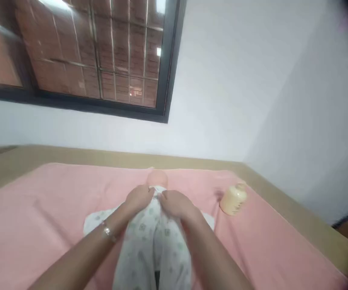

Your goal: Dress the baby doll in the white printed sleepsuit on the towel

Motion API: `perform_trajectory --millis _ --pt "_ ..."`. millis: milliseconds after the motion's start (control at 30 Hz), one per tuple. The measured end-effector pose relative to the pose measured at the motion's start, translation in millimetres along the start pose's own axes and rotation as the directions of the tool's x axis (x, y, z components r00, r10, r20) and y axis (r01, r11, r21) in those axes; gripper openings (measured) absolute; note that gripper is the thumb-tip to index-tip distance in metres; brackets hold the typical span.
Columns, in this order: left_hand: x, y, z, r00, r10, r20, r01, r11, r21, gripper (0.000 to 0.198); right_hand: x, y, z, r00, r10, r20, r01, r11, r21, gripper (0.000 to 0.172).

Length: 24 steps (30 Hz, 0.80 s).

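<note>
A white baby romper (142,237) with a small green and grey print lies lengthwise towards me, its sleeves spread to both sides. At its neck end shows the rounded, bald head (157,177) of a baby-sized figure; I cannot tell whether it is a doll. My left hand (140,197), a bracelet on its wrist, is closed on the left side of the neckline. On the other side of the collar, my right hand (175,201) grips the cloth with thumb and fingers. Both hands partly cover the chest area.
Under the romper, a pink blanket (71,197) covers most of a tan surface (198,160). A cream-coloured bottle (233,199) lies tilted at the right. Behind are a white wall (222,80) and a dark-framed window (101,52). A blurred dark shape enters at the right edge.
</note>
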<state>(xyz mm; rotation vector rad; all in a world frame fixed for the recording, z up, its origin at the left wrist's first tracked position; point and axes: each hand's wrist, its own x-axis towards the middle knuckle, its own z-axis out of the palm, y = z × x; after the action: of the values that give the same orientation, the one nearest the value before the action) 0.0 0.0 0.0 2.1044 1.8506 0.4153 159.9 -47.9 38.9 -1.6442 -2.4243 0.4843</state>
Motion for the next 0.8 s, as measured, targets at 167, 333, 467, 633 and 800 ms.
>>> perform_trajectory --millis 167,333,467,633,800 --pt "-22 23 -8.6 0.997 0.069 0.022 -0.072 0.948 0.311 0.03 19 16 17 0.995 0.076 -0.065 -0.076 0.997 0.008 0.065" --pt "-34 34 -12.3 0.999 0.046 0.005 -0.045 0.954 0.297 0.029 29 31 16 0.985 0.165 -0.048 -0.161 0.983 0.086 0.056" --pt "-18 17 -14.1 0.999 0.049 -0.002 -0.049 0.991 0.123 0.048 17 17 7 0.989 0.136 -0.058 -0.134 0.99 0.039 0.048" --pt "-19 18 -23.8 0.998 0.032 0.056 -0.035 0.998 0.058 0.05 11 3 8 0.989 0.112 -0.092 -0.115 0.993 -0.029 0.048" --pt "-39 40 -22.0 0.996 0.009 0.087 -0.034 0.956 0.292 0.025 29 27 17 0.978 0.197 -0.063 -0.197 0.98 0.0 0.048"
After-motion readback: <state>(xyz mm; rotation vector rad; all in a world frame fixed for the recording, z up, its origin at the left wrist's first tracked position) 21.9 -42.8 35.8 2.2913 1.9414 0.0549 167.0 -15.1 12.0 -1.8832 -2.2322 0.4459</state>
